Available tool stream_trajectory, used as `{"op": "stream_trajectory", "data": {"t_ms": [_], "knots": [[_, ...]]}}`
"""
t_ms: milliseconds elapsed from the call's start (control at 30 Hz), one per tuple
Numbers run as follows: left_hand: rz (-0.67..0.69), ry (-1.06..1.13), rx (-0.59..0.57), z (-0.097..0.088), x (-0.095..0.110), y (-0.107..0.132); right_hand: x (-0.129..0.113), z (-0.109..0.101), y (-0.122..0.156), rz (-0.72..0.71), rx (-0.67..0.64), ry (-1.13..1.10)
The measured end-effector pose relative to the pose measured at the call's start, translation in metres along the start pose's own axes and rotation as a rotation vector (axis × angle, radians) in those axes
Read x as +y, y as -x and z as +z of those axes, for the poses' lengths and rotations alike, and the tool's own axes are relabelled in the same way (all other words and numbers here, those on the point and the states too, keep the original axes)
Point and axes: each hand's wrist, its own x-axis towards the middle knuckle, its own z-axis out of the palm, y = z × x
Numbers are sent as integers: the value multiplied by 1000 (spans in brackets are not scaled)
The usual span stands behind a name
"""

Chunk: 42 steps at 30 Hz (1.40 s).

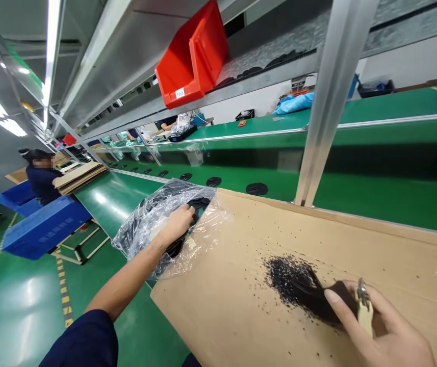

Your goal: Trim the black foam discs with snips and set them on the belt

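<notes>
Gripping 1 black pad (pixel 310 300), R hand (pixel 386 331); L hand (pixel 178 224) on bag (pixel 145 229).

We could read nothing legible at the line: the white label (pixel 180 93) on a red plastic bin (pixel 189 58) is too small, the raised characters on a blue crate (pixel 46 229) too blurred.

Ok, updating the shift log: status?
Left hand at clear plastic bag of black pieces. Right hand gripping cutter against black piece. Black crumbs across cardboard sheet.
</notes>
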Motion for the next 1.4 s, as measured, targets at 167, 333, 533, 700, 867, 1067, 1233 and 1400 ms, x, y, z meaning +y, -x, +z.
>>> {"op": "stream_trajectory", "data": {"t_ms": [167, 333, 533, 700, 867, 1067, 1233, 1400], "knots": [[20, 84, 110, 2, -11, 3, -6, -2, 1, 113, -13, -58], [358, 450, 194, 0, 51, 30, -16, -4, 7, 179, -120, -205], [828, 1148, 166, 24, 151, 61, -25, -3, 15, 339, -370, -467], [743, 1331, 145, 42, 163, 67, -26, -2, 17, 420, -364, -512], [818, 1280, 94, 49, 160, 68, -25, -1, 18, 408, -372, -474], [845, 1225, 136, 56, 163, 72, -26, 0, 20, 407, -408, -429], [748, 1274, 54, 53, 163, 77, -31, -2, 18, 326, -336, -399], [641, 1220, -92, 52, 165, 86, -33, -3, 17, 250, -318, -336]]}}
